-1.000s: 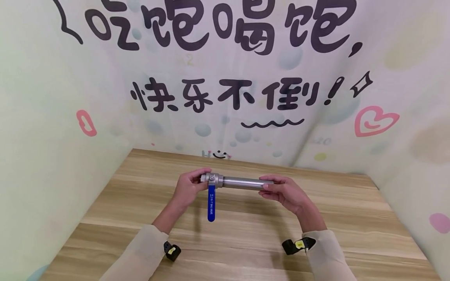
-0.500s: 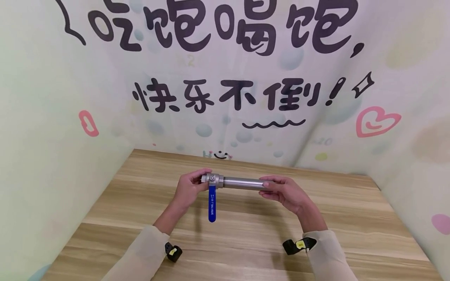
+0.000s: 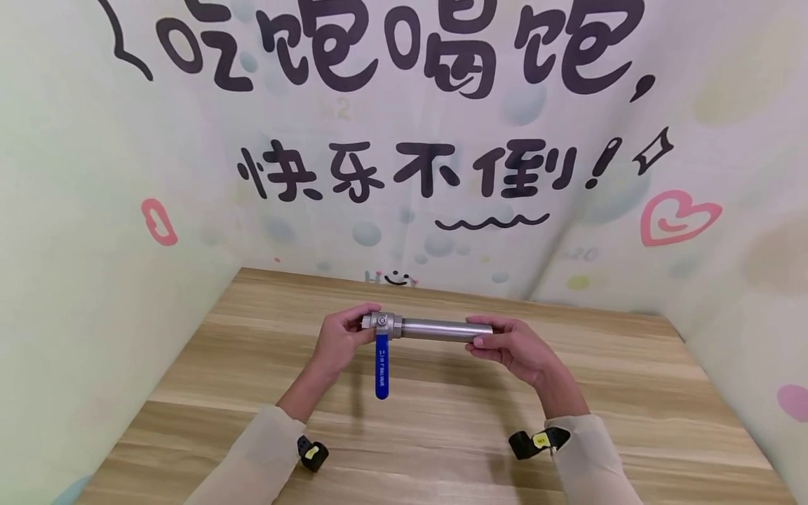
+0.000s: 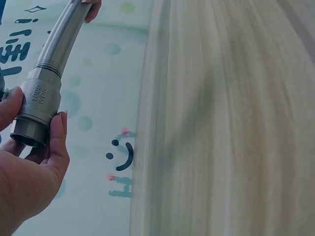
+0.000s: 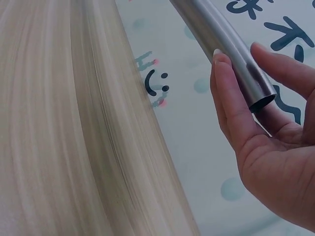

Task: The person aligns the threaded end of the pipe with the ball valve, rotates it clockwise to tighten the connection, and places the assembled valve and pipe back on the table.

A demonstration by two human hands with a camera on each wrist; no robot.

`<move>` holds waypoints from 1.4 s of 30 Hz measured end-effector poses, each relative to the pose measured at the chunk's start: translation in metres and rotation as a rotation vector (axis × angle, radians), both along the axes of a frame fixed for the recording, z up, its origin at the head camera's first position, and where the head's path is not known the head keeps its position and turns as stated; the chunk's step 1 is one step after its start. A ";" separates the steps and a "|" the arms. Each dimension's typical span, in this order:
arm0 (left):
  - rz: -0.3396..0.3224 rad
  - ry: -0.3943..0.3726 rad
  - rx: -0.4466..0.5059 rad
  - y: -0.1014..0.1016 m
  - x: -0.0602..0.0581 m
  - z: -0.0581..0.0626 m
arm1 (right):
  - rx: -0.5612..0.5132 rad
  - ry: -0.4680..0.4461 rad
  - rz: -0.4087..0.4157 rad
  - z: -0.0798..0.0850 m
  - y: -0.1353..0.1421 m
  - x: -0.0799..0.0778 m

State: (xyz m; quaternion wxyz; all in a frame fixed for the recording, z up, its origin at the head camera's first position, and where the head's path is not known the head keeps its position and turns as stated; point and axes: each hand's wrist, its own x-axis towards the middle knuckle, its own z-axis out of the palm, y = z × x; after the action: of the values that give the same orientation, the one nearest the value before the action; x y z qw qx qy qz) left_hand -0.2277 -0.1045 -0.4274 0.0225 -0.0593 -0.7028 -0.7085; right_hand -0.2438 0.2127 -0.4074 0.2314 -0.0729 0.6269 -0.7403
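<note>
A steel ball valve [image 3: 382,322] with a blue lever handle [image 3: 381,368] hanging toward the person is joined to a smooth metal pipe [image 3: 442,329]. My left hand [image 3: 337,340] grips the valve's free end between thumb and fingers. In the left wrist view, the valve body [image 4: 42,96] shows raised lettering and an open end; a few threads show where the pipe meets it. My right hand [image 3: 514,351] holds the pipe near its far end, fingers along one side and thumb at the other. The right wrist view shows the pipe's hollow end [image 5: 261,101] between them.
The assembly is held above a wood-grain table [image 3: 410,435], with shadows below. A pale printed wall [image 3: 404,238] with dark lettering stands behind the table. Small black cameras sit at both wrists, over light sleeves [image 3: 583,449].
My right thumb has shifted down across the pipe toward its lower side, uncovering more of the end. The left hand and valve stay nearly in place.
</note>
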 end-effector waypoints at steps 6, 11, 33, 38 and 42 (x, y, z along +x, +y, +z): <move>0.005 0.002 0.006 -0.001 -0.001 0.000 | 0.008 -0.007 -0.020 0.002 -0.002 -0.001; -0.001 0.011 0.004 0.000 -0.002 0.001 | 0.015 -0.014 -0.028 0.003 -0.002 0.000; 0.021 -0.022 -0.026 0.000 0.005 -0.004 | -0.002 -0.049 0.019 0.001 -0.001 0.004; 0.022 -0.010 -0.020 0.000 0.004 -0.003 | 0.005 -0.039 0.017 0.002 -0.002 0.005; 0.010 -0.010 -0.007 0.000 0.003 -0.001 | 0.018 -0.019 0.017 0.005 -0.002 0.004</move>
State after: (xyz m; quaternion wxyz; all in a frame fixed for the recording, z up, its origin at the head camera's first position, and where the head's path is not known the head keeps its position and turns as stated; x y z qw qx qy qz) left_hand -0.2243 -0.1046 -0.4281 0.0225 -0.0526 -0.7056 -0.7063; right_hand -0.2394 0.2105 -0.4028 0.2446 -0.0691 0.6306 -0.7333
